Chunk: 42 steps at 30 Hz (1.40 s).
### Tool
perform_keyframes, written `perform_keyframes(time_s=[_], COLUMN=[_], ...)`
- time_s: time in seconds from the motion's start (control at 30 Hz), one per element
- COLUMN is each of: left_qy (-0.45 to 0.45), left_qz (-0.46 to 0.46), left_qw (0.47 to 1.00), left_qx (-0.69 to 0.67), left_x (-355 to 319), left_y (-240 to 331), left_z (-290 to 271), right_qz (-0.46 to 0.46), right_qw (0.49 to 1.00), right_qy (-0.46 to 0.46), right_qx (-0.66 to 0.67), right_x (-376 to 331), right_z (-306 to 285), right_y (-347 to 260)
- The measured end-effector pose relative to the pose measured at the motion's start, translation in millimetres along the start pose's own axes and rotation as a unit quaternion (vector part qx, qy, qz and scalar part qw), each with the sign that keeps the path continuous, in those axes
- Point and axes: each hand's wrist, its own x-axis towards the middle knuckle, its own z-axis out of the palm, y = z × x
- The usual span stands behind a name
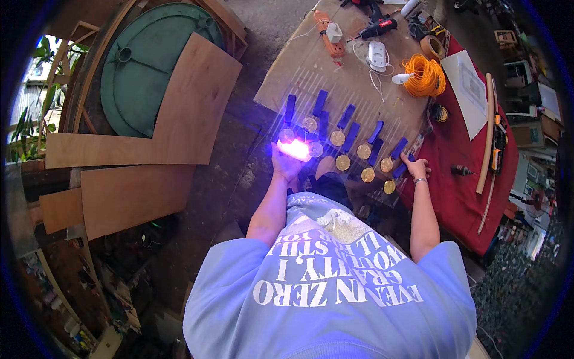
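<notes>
Dk flr [218, 179], daylight [34, 75] on L

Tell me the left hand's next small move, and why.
Probably ease the left hand and the violet light it seems to hold slightly rightward: it shines brightest by the leftmost medals, while the gold medals nearer the right hand lie outside that glare.

Between the left hand [287, 165] and the right hand [418, 168], direct passage is blocked by medals [364, 151] with blue ribbons [346, 116]. Beyond the ribbons, a strip of tabletop [290, 70] is left free, until it is closed by the orange power strip [329, 36] and the orange cable coil [425, 76].
</notes>
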Motion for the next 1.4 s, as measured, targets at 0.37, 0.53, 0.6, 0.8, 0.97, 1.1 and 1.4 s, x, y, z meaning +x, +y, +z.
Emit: perform_keyframes(time_s=[0.37, 0.53, 0.6, 0.8, 0.97, 1.1, 1.4], left_qy=[-0.019, -0.010, -0.011, -0.012, -0.013, -0.013, -0.015], left_qz=[0.008, 0.008, 0.002, -0.009, -0.014, -0.016, -0.011], left_qw=[1.000, 0.999, 0.999, 0.999, 0.999, 0.999, 0.999], left_qx=[0.019, 0.034, 0.036, 0.037, 0.037, 0.039, 0.040], left_x=[4, 15, 15, 13, 14, 11, 6], left_y=[-16, -17, -18, -19, -20, -19, -21], left_z=[30, 29, 26, 22, 22, 23, 21], right_qz=[-0.005, -0.001, -0.003, -0.004, -0.005, -0.002, -0.004], right_qw=[1.000, 1.000, 1.000, 1.000, 1.000, 1.000, 1.000], right_qy=[-0.012, -0.014, -0.012, -0.005, -0.007, -0.011, -0.016], right_qx=[-0.001, -0.014, -0.011, -0.016, -0.011, -0.003, -0.008], right_x=[-3, 3, 3, 8, 5, 4, 5], right_z=[-3, -1, 0, 3, 1, 0, 1], right_y=[-2, 1, 0, 3, 3, 1, 0])
